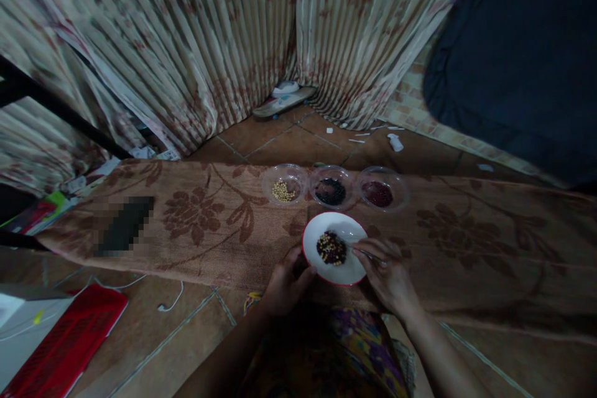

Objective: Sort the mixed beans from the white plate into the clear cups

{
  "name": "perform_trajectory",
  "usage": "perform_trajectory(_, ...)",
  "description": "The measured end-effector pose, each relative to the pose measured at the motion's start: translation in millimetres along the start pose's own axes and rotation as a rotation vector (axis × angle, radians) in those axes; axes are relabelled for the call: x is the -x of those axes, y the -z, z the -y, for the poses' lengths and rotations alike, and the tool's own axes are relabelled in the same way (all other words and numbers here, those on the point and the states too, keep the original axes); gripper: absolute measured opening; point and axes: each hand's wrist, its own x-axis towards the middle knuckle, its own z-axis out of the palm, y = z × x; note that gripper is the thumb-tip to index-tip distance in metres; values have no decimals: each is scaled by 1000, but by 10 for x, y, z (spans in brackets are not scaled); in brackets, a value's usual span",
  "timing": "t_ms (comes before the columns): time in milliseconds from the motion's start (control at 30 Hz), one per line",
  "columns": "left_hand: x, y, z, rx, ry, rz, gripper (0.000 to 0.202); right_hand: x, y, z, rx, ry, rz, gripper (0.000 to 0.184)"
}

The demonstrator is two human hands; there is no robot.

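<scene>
A white plate with a red rim (342,231) lies on a brown flowered cloth (209,224) and holds a small heap of mixed beans (331,248). My left hand (285,283) rests at the plate's left edge, fingers curled against the rim. My right hand (388,273) is at the plate's right edge, fingers pinched on a thin metal tool (368,254) that points toward the beans. Behind the plate stand three clear bowls: one with pale yellow beans (284,189), one with black beans (331,191), one with dark red beans (378,194).
A dark flat object (125,224) lies on the cloth at the left. A red flat item (69,339) and a white cable (170,301) lie on the tiled floor. Striped curtains (224,37) hang behind, with a sandal (284,99) under them.
</scene>
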Motion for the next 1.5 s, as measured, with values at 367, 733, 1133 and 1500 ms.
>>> perform_trajectory(367, -5, 0, -31, 21, -3, 3, 42, 5, -23, -36, 24, 13, -19, 23)
perform_trajectory(733, 0, -18, 12, 101, -16, 14, 42, -3, -11, -50, 37, 44, 0, 20)
perform_trajectory(1133, 11, -19, 24, 97, 0, 8, 44, -57, 75, 22, -86, -74, -56, 24)
perform_trajectory(1500, 15, 4, -60, 9, 29, 4, 41, -1198, -251, 585, -448, -6, -235, 22)
